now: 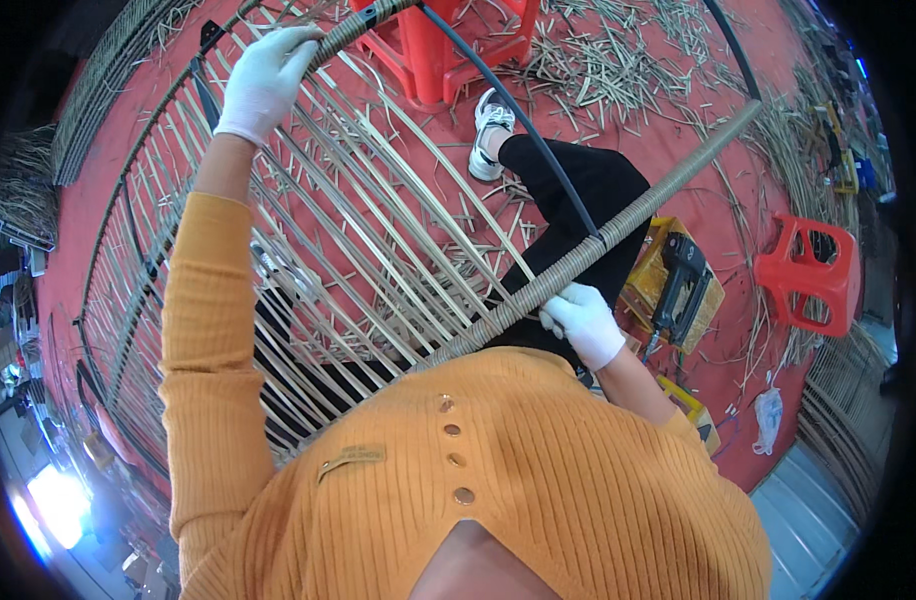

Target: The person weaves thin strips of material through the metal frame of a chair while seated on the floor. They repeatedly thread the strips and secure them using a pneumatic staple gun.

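A large woven frame of pale rattan strips [378, 210] lies across my lap, its strips running side by side between two bars. The near bar [668, 180] is wrapped in cord-like strands and slants up to the right. My left hand [266, 82], in a white glove, is closed at the far end, its fingers around the other wrapped bar [353, 28]. Just below the near bar, my white-gloved right hand [585, 325] has curled fingers close against it; whatever they pinch is hidden. A thin dark metal rod [518, 110] joins the two bars.
Right of my leg, a black staple gun [681, 285] rests on a yellow box [646, 265]. One red plastic stool [810, 275] lies at the right; another red stool [433, 50] stands ahead. Cut strips [618, 80] litter the red floor. A clear plastic bag [768, 420] lies lower right.
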The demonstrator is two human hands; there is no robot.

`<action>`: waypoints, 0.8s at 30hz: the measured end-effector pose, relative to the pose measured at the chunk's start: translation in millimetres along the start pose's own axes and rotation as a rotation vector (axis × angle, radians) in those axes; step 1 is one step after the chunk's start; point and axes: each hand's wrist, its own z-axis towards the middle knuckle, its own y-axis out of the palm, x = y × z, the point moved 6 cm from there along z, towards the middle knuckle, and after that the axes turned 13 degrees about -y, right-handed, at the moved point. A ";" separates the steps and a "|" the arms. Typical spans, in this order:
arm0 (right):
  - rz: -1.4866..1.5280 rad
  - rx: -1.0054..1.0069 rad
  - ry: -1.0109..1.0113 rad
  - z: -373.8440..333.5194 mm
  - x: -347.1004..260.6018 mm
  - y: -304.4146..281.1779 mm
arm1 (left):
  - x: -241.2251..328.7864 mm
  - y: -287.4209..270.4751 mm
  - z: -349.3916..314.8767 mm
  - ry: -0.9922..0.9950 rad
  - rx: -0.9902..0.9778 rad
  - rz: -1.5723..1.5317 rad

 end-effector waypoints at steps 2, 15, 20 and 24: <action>-0.058 -0.029 -0.051 -7.4 -23.1 2.6 | -29.7 1.3 4.2 -0.043 -0.121 -0.217; 0.045 -0.571 -0.266 194.9 -272.4 135.0 | -48.4 1.0 8.7 -0.344 -0.018 -0.173; 0.047 -0.516 -0.352 273.9 -339.4 186.9 | -44.9 3.3 4.2 -0.393 0.003 -0.215; -0.058 -0.570 -0.388 293.1 -341.7 196.8 | -41.3 1.5 3.3 -0.405 0.020 -0.151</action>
